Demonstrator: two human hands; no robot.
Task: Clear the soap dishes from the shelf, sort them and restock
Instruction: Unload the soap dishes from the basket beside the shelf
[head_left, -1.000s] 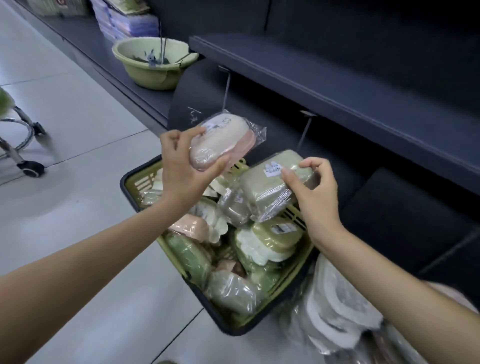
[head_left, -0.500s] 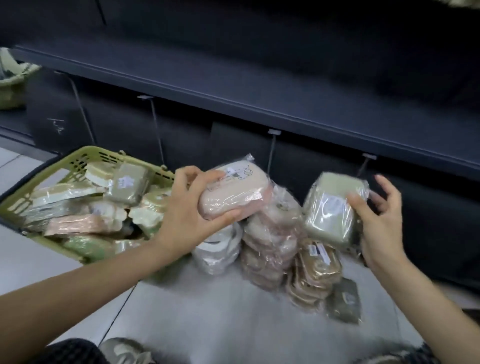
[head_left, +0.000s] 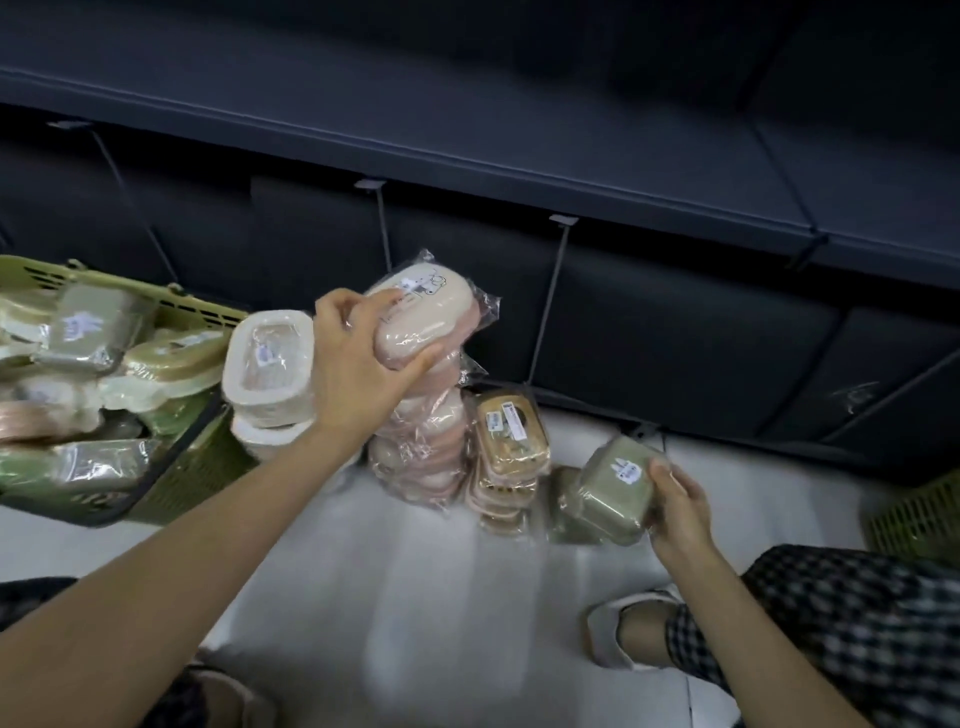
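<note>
Pink plastic under clear wrap marks the landmark: the pink stack (head_left: 423, 457) of wrapped soap dishes standing on the pale floor (head_left: 415, 597) in front of the dark shelf (head_left: 467, 130). Right at the top of that stack, the left hand (head_left: 358, 364) grasps a pink soap dish (head_left: 423, 317) in its wrapper, fingers over the far edge and thumb curled under the near side. Just left of the stack sits a pile of white dishes (head_left: 267, 364), and beyond that a green basket (head_left: 171, 467) heaped with more wrapped dishes. Touching the stack on its right is a shorter tan stack (head_left: 511, 452), and next to that a low green pile (head_left: 569, 504). Farther right of the stack, low near the floor, the right hand (head_left: 675, 509) grips a green soap dish (head_left: 618, 480), tilted, with the thumb on its top.
</note>
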